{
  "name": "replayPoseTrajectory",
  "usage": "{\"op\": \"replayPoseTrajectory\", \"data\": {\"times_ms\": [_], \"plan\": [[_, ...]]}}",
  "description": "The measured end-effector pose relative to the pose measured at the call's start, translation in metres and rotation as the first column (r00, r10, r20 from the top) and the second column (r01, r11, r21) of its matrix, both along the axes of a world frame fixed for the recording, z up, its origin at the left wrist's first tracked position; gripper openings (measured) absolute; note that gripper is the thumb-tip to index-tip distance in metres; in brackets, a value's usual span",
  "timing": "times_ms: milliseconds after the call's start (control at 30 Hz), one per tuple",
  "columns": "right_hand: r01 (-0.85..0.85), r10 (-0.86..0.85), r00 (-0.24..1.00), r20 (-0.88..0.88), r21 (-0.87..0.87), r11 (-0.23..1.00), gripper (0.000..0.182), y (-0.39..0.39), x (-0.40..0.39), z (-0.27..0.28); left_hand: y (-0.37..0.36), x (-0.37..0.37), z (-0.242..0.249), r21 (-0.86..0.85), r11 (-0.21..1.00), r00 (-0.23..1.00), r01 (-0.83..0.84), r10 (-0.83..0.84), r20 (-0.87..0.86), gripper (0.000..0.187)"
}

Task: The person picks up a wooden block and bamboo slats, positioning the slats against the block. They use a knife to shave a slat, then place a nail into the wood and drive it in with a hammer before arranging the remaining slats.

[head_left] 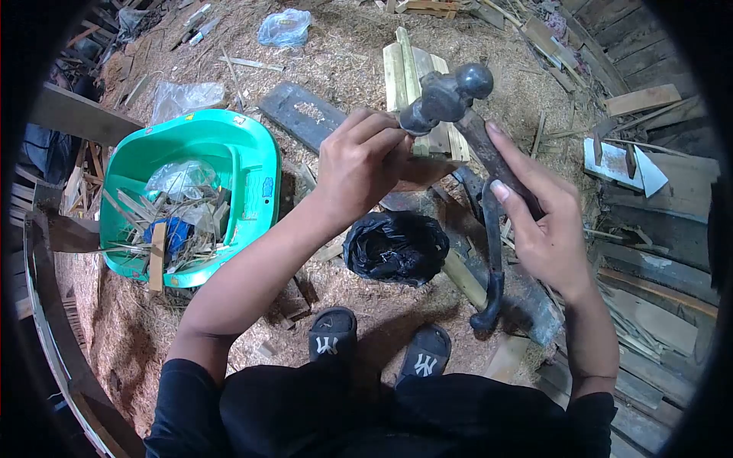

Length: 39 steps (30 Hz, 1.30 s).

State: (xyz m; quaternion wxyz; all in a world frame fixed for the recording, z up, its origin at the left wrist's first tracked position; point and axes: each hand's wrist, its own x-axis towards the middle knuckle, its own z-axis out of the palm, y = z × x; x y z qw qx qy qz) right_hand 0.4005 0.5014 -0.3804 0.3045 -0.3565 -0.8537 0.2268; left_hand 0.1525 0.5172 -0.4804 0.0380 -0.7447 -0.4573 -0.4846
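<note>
A ball-peen hammer [445, 98] is raised in front of me, its rounded end pointing up and to the right. My right hand [546, 221] is wrapped around its dark wooden handle [489, 149]. At the flat striking end, my left hand [363, 156] has its fingers curled in and pressed close to the metal; what they pinch, if anything, is hidden. Below the hands, a tool with a metal shank and black grip [490, 301] rests near a wooden block; its upper end is partly covered. Underneath stands a black plastic bag [395, 248], its mouth open with dark contents.
To the left sits a green plastic tub [267, 179] full of wood scraps and plastic. A dark plank [301, 114] and pale boards [395, 76] lie ahead on shavings. Planks [649, 259] are stacked at right. My sandals [334, 336] are by the bag.
</note>
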Motion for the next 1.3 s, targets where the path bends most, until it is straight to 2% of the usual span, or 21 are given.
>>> {"op": "replayPoseTrajectory", "data": {"times_ms": [133, 200, 233, 333, 400, 467, 533, 600, 667, 700, 733, 800, 867, 933, 967, 1000, 1067, 1100, 1133, 1233, 1300], "plan": [[0.023, -0.023, 1.0, -0.015, 0.017, 1.0, 0.055, -0.004, -0.003, 0.009, 0.0, 0.002, -0.002, -0.009, 1.0, 1.0, -0.009, 0.009, 0.005, 0.008], [0.05, -0.049, 0.991, 0.122, 0.0, 0.999, 0.055, -0.006, -0.003, 0.011, -0.001, 0.0, -0.001, -0.012, 1.0, 1.0, -0.007, 0.007, -0.01, 0.007], [0.05, -0.05, 0.991, 0.121, 0.002, 0.999, 0.055, -0.006, -0.003, 0.014, -0.001, -0.001, -0.001, -0.014, 1.0, 1.0, -0.009, 0.008, -0.026, 0.007], [0.054, -0.048, 0.997, 0.057, -0.099, 0.994, 0.056, -0.002, -0.003, 0.016, 0.002, 0.002, -0.002, 0.017, 1.0, 1.0, 0.001, -0.002, 0.025, 0.007], [0.029, -0.018, 0.989, -0.144, 0.076, 0.997, 0.058, 0.001, -0.002, 0.01, 0.002, 0.002, -0.003, 0.015, 1.0, 1.0, 0.001, -0.001, 0.024, 0.007], [0.033, -0.019, 0.99, -0.143, 0.099, 0.995, 0.058, -0.002, -0.001, 0.008, 0.0, 0.002, -0.002, 0.019, 1.0, 1.0, -0.001, 0.001, 0.027, 0.006], [0.033, -0.03, 0.998, 0.057, -0.053, 0.998, 0.057, -0.007, 0.0, 0.006, -0.002, -0.002, 0.001, -0.033, 0.999, 0.998, -0.012, 0.01, -0.065, 0.007], [0.062, -0.058, 0.998, 0.033, -0.112, 0.992, 0.057, -0.006, -0.001, 0.015, 0.001, 0.0, 0.0, -0.008, 1.0, 0.999, -0.004, 0.004, -0.034, 0.007], [0.007, -0.008, 1.0, 0.006, 0.092, 0.996, 0.059, -0.002, 0.002, 0.019, 0.001, 0.001, -0.004, 0.0, 1.0, 1.0, 0.009, -0.009, 0.002, 0.008], [0.04, -0.048, 0.997, -0.054, -0.144, 0.989, 0.054, -0.008, 0.001, 0.029, 0.002, 0.002, -0.006, 0.008, 1.0, 1.0, 0.013, -0.014, 0.02, 0.008], [0.04, -0.048, 0.997, -0.054, -0.144, 0.989, 0.054, -0.007, -0.001, 0.025, 0.003, 0.002, -0.006, 0.019, 1.0, 0.999, 0.016, -0.017, 0.037, 0.008], [0.022, -0.016, 0.999, -0.052, 0.112, 0.993, 0.06, -0.004, -0.005, 0.01, -0.001, 0.0, -0.003, -0.011, 1.0, 1.0, -0.005, 0.005, -0.008, 0.008], [-0.03, 0.031, 0.999, -0.01, 0.086, 0.996, 0.06, -0.003, -0.002, 0.007, -0.001, -0.002, 0.0, -0.033, 0.999, 0.998, -0.026, 0.024, -0.059, 0.007], [0.073, -0.064, 0.993, 0.104, -0.084, 0.994, 0.06, -0.007, -0.002, 0.024, 0.001, 0.0, -0.003, 0.008, 1.0, 1.0, 0.01, -0.01, 0.0, 0.007], [0.013, -0.013, 1.0, 0.01, 0.058, 0.998, 0.06, -0.001, 0.0, 0.018, 0.002, 0.001, -0.004, 0.001, 1.0, 1.0, 0.013, -0.013, 0.001, 0.007], [0.013, -0.014, 1.0, 0.014, 0.051, 0.999, 0.06, -0.004, -0.001, 0.018, 0.002, 0.001, -0.005, 0.02, 1.0, 1.0, 0.012, -0.013, 0.012, 0.007], [0.089, -0.092, 0.991, -0.094, -0.03, 0.996, 0.057, -0.009, -0.004, 0.021, 0.003, 0.002, -0.005, 0.047, 0.999, 1.0, 0.006, -0.008, 0.027, 0.007], [0.02, -0.013, 0.999, -0.045, 0.156, 0.988, 0.056, -0.003, -0.003, 0.009, 0.001, 0.001, -0.004, 0.015, 1.0, 1.0, -0.006, 0.005, 0.005, 0.007], [-0.01, 0.01, 0.996, 0.084, 0.0, 1.0, 0.056, -0.005, 0.001, 0.006, 0.0, 0.0, -0.002, -0.015, 1.0, 1.0, -0.018, 0.017, -0.02, 0.007], [0.034, -0.031, 0.996, 0.082, -0.046, 0.998, 0.057, -0.006, -0.002, 0.012, 0.003, -0.002, -0.007, 0.021, 1.0, 0.999, -0.005, 0.006, -0.035, 0.007], [0.006, 0.003, 0.998, -0.058, 0.155, 0.988, 0.058, -0.001, -0.002, 0.011, 0.005, 0.0, -0.012, 0.036, 0.999, 1.0, 0.002, -0.002, -0.015, 0.007]]}}
